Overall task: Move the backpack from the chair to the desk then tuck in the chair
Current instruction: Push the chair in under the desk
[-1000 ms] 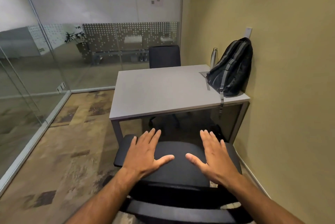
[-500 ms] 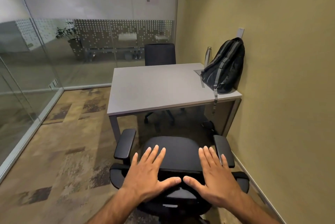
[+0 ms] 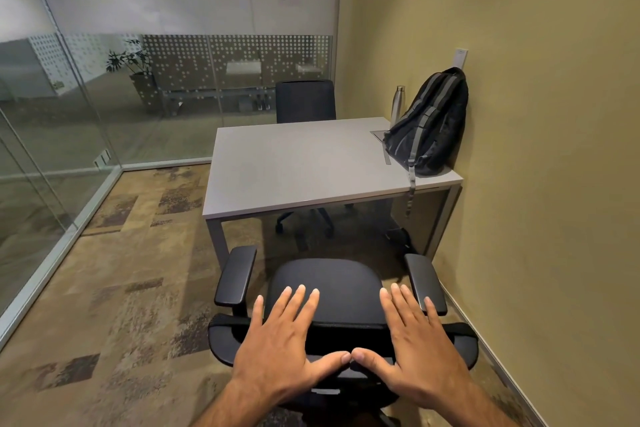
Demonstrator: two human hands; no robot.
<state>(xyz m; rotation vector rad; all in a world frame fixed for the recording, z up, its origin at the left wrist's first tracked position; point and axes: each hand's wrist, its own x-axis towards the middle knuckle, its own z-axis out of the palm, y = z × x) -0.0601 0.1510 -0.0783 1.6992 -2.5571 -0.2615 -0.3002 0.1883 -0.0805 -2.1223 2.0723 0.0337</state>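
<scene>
Both of our hands lie flat with fingers spread, gripping nothing: the left hand (image 3: 284, 340) and the right hand (image 3: 419, 340) are pressed over the top edge of the backrest of the black chair (image 3: 332, 288), thumbs meeting tip to tip at the middle. We see the chair facing the grey surface (image 3: 294, 163), its seat bare and its front edge near the surface's near edge but not under it; the two armrests stand out in front of the near left leg and the right frame.

We find the backpack (image 3: 427, 125) at the far right corner of the surface, upright and leaning against the yellow wall (image 3: 554, 115), one grey strap hanging over the near edge. Just beside it, toward the far edge, stands a metal bottle (image 3: 398, 104). We also see a second dark chair (image 3: 304, 101) on the far side of the surface, in front of the glass partition (image 3: 104, 80).
</scene>
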